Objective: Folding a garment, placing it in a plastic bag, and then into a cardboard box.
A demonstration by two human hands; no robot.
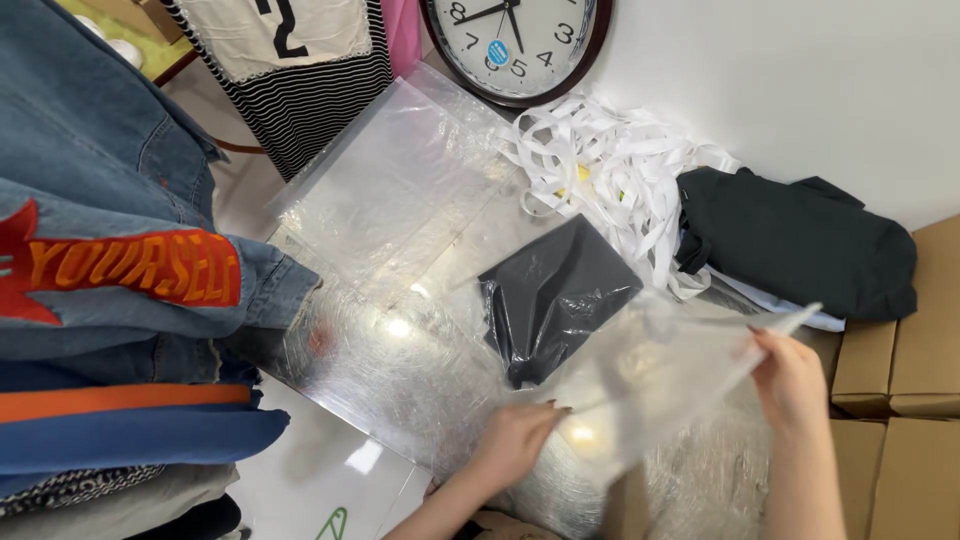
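At lower right of the frame, both hands pinch a clear bag (670, 370): left hand (515, 440) at its near edge, right hand (790, 375) at its far corner. A bagged dark garment (555, 295) lies just beside, at centre.

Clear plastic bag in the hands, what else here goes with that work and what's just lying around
In hand: clear plastic bag, left hand, right hand, bagged black garment.
Lying about: wall clock, white tape pile, dark folded clothes, denim jacket, cardboard boxes.
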